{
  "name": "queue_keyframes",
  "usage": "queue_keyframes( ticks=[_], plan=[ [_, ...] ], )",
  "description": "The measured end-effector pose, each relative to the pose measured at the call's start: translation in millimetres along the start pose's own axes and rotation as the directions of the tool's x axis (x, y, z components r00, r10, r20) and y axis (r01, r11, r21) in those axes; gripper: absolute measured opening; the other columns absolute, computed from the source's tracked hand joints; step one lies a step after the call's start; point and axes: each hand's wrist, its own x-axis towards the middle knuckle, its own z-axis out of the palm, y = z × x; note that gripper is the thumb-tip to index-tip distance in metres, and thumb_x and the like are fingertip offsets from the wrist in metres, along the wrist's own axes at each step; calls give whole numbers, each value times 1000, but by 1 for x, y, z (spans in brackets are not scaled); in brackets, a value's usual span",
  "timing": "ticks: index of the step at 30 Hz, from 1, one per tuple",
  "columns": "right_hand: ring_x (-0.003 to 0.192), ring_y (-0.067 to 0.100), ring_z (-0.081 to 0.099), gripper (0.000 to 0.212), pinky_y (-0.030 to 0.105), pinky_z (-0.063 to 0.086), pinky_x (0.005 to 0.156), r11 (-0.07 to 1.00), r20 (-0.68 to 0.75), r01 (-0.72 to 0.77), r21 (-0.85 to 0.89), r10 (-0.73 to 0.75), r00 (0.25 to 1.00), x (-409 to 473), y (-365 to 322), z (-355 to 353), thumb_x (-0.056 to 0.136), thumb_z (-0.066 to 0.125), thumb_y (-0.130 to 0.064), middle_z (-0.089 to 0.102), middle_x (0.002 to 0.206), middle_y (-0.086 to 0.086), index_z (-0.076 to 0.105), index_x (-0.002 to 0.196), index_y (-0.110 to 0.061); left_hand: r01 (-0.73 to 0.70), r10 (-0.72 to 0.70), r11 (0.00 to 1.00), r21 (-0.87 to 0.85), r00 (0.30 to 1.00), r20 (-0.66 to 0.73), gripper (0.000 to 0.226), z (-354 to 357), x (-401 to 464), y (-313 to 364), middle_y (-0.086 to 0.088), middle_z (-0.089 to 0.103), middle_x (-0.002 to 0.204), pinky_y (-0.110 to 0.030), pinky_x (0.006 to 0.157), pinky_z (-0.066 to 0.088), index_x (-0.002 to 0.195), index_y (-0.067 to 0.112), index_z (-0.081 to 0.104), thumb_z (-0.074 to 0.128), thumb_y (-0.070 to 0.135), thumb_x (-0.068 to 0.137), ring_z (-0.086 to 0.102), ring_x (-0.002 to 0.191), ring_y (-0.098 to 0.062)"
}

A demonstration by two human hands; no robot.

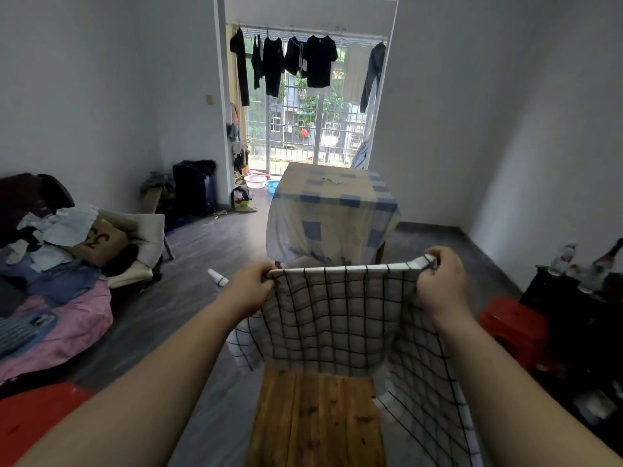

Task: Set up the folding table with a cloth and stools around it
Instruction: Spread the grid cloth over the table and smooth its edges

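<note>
A white cloth with a black grid [340, 318] hangs stretched between my hands above a small wooden table top [317, 419]. My left hand [251, 289] pinches the cloth's upper left corner and my right hand [440, 281] grips its upper right corner. The cloth's lower part drapes over the far end and right side of the table. A red stool [512, 326] stands at the right, and part of another red stool [30, 423] shows at the lower left.
A larger table under a blue-checked sheet [332, 210] stands ahead by the balcony door. A sofa piled with clothes [57, 264] fills the left. A dark cabinet with bottles [586, 298] is at the right. A white tube [217, 278] lies on the floor.
</note>
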Motion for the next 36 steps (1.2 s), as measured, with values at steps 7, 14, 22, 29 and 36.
queue_keyframes(
  ticks=[7,14,22,29,36],
  plan=[
    [124,26,49,50,31,35,106,986,268,167,-27,-154,951,-33,-38,30,79,56,5,55,130,7,60,127,-10,-442,515,795,416,854,-78,9,-30,13,48,-1,69,86,-33,69,30,92,22,67,61,21,85,60,82,-30],
    [101,-4,62,36,14,49,88,861,365,305,408,-460,810,-46,-121,29,91,52,5,67,106,-11,69,112,-19,-773,843,377,510,514,156,26,-14,1,68,2,69,108,-38,87,40,106,23,68,58,18,82,57,104,-25],
    [120,5,55,51,14,47,85,892,588,322,317,-451,671,-35,-133,44,96,46,1,62,130,-8,62,127,-36,-921,914,159,356,274,301,16,10,-28,80,-1,69,89,-39,90,40,98,19,74,65,11,87,60,93,-29],
    [113,7,60,42,28,47,99,898,681,371,236,-425,596,-17,-115,49,90,58,0,65,122,-6,61,126,-21,-941,875,31,338,189,445,18,8,-42,91,3,67,96,-34,87,37,105,22,68,57,16,92,55,88,-20],
    [88,17,64,9,35,52,82,877,589,431,212,-467,660,-11,-108,38,90,64,-11,67,89,-1,63,89,-20,-943,885,85,320,219,410,26,13,-41,79,0,67,121,-40,110,32,114,22,69,52,14,95,55,117,-25]
  ],
)
